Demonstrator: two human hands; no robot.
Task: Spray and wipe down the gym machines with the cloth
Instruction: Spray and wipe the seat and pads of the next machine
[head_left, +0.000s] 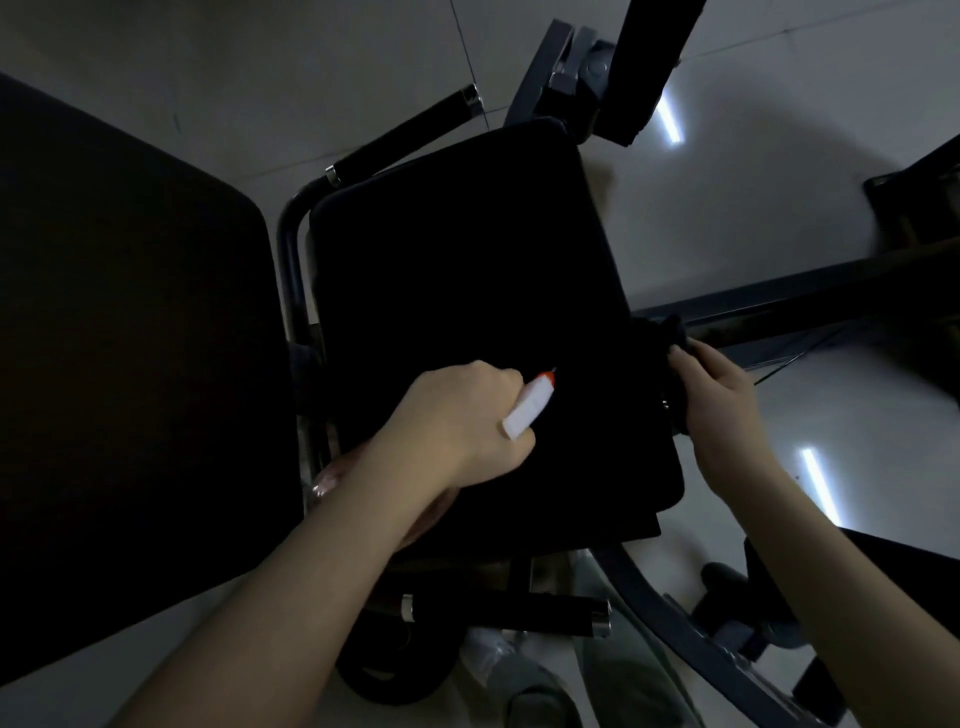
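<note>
Your left grip (467, 415) curls round the sprayer (530, 405), nozzle aimed across the seat (457, 260) near its closest edge, apparently ready to mist it. Your right grip (722, 405) pinches the cloth (675, 332) at the seat's right edge, seemingly poised to wipe.

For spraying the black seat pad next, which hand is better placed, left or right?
Left. The left hand grips the spray bottle, with its orange nozzle over the seat pad. The right hand holds the dark cloth at the pad's right edge, so it suits wiping afterwards.
</note>
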